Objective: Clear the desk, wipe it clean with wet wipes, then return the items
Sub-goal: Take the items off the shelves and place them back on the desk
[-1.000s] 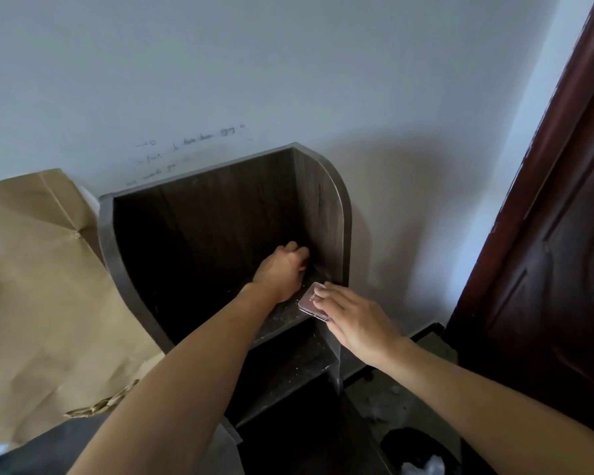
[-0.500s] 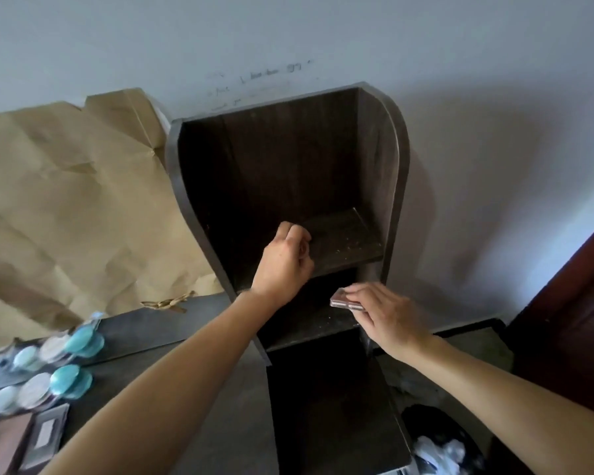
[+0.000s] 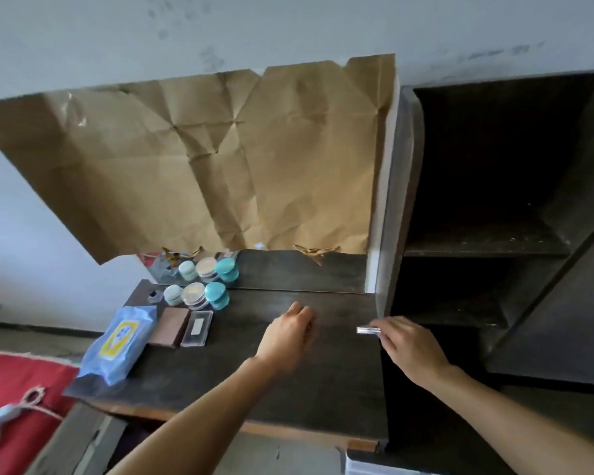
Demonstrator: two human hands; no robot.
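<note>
The right hand [image 3: 410, 349] pinches a small flat clear case [image 3: 367, 330] between the thumb and the tips of its fingers [image 3: 391, 324]; the case is held edge-on over the right end of the desk [image 3: 340, 378], just in front of the dark shelf unit [image 3: 487, 248]. The left hand [image 3: 290, 334] is over the middle of the desk, to the left of the case; its fingers [image 3: 300, 311] are curled in, and blur hides whether they hold anything. Well to the left of those fingers lie a brown palette [image 3: 168, 327] and a clear box [image 3: 197, 328] side by side; a blue pack of wet wipes [image 3: 119, 341] lies just beyond them at the desk's left end. Three small round jars [image 3: 194, 295] stand in a row behind the palette; creased brown paper [image 3: 220, 159] hangs beyond both hands.
</note>
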